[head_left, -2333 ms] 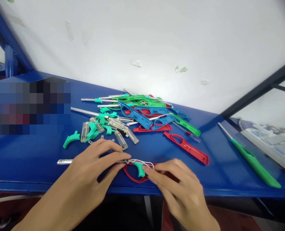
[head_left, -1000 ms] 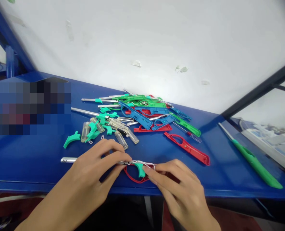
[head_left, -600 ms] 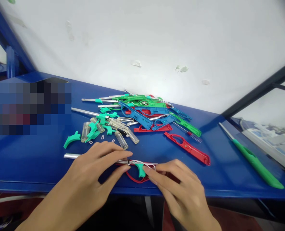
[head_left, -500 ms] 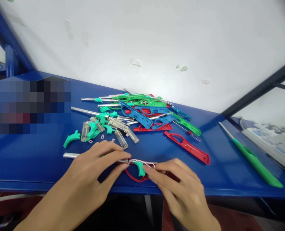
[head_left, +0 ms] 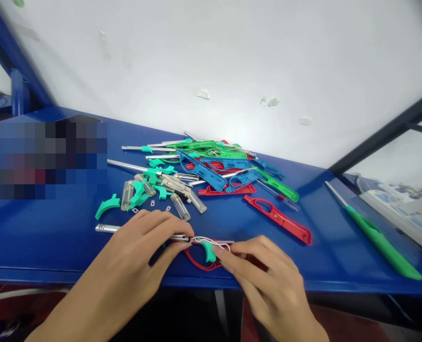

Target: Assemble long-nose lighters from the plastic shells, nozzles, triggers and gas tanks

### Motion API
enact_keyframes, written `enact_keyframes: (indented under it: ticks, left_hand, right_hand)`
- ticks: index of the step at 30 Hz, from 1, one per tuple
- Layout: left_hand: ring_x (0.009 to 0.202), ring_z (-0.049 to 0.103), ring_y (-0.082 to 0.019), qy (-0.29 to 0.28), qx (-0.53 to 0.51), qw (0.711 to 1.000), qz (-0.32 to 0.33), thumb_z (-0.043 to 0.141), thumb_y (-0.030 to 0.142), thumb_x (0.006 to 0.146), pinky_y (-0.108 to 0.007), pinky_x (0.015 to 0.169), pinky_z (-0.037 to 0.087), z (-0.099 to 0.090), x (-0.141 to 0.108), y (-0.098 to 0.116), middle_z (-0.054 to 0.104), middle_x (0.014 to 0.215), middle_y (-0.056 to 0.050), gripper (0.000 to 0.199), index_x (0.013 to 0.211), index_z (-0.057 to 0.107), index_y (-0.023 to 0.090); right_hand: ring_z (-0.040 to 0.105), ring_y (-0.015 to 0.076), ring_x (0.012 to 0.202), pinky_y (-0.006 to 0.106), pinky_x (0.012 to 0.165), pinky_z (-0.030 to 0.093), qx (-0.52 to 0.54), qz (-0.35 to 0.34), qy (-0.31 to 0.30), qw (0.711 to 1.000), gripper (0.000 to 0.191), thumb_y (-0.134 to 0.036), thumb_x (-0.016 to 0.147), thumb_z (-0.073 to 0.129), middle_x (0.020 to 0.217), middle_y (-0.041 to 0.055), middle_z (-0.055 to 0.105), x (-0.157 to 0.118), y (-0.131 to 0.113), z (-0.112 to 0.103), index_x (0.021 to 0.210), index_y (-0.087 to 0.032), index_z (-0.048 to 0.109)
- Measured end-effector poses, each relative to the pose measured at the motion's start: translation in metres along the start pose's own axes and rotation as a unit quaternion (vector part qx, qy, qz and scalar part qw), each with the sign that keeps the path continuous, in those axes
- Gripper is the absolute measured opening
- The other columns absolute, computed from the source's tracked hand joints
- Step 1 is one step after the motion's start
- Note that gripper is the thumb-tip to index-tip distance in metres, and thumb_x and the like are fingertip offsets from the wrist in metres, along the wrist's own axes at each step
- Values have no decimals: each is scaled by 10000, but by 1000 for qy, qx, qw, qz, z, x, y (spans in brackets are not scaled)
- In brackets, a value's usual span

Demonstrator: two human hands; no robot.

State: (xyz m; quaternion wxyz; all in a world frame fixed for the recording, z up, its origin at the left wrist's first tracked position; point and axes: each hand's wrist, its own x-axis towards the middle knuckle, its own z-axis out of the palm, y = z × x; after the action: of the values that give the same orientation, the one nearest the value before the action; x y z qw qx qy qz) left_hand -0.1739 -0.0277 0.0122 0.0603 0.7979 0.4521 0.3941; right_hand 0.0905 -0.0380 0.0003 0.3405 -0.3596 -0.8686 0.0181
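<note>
One slim silver metal tube is pinched by thumb and forefinger of the left hand, its long axis running nine to three o'clock over the blue table; thin white wires lead from its end toward three, to the right hand, whose bunched fingers grip a looped red plastic half-shell on much the same line; its loop lies at four o'clock from the left fingertips, touching or not I can't tell; a curved teal plastic trigger shows within, nearer the right hand.
</note>
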Motion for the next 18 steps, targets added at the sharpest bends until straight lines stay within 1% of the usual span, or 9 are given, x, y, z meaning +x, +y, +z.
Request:
enact_keyframes:
  ticks: [3, 5, 9, 14, 16, 18]
  left_hand:
    - [921, 788, -144, 15, 22, 1000, 3, 531, 410, 1182, -263, 898, 559, 0, -2, -1, 820, 1047, 67, 215, 1150, 727, 328]
    - [956, 786, -142, 31, 29, 999, 13, 546, 395, 1179, -252, 918, 565, 1, -2, -1, 820, 1079, 55, 205, 1201, 736, 321]
    - [904, 772, -115, 44, 8, 998, 41, 577, 277, 1161, -201, 873, 576, 2, 0, 0, 804, 1028, 44, 199, 1118, 771, 279]
    - [848, 778, -125, 25, -32, 999, 28, 585, 210, 1131, -198, 795, 602, -1, 5, 3, 797, 984, 28, 220, 1043, 782, 253]
    - [850, 780, -127, 21, -44, 998, 27, 592, 194, 1122, -199, 801, 607, -1, 5, 3, 797, 986, 33, 209, 1040, 773, 258]
    - [876, 781, -130, 30, -47, 998, 23, 625, 204, 1109, -200, 837, 611, -1, 3, 3, 796, 1006, 41, 169, 1050, 767, 275]
  right_hand:
    - [688, 170, 837, 310, 730, 567, -1, 1, 0, 1000, 323, -116, 1141, 550, 1049, 32, 802, 0, 0, 0, 1306, -256, 790]
    - [695, 173, 828, 318, 716, 563, -6, -2, -1, 1000, 321, -126, 1146, 543, 1040, 32, 803, 0, 0, 0, 1301, -260, 791]
    - [701, 173, 818, 325, 707, 565, -12, -6, 1, 1000, 323, -137, 1153, 534, 1040, 33, 804, 1, 0, 0, 1305, -265, 788]
    - [704, 176, 827, 326, 707, 574, -6, -4, -4, 1000, 331, -115, 1139, 549, 1048, 33, 802, 1, 0, -1, 1316, -267, 784]
    - [706, 177, 822, 327, 704, 575, -7, -5, -5, 1000, 334, -110, 1137, 547, 1043, 36, 802, 1, 0, -1, 1316, -263, 784]
    - [710, 178, 820, 329, 704, 575, -9, -6, -6, 1000, 334, -110, 1138, 545, 1041, 39, 802, 1, 0, -1, 1315, -261, 785]
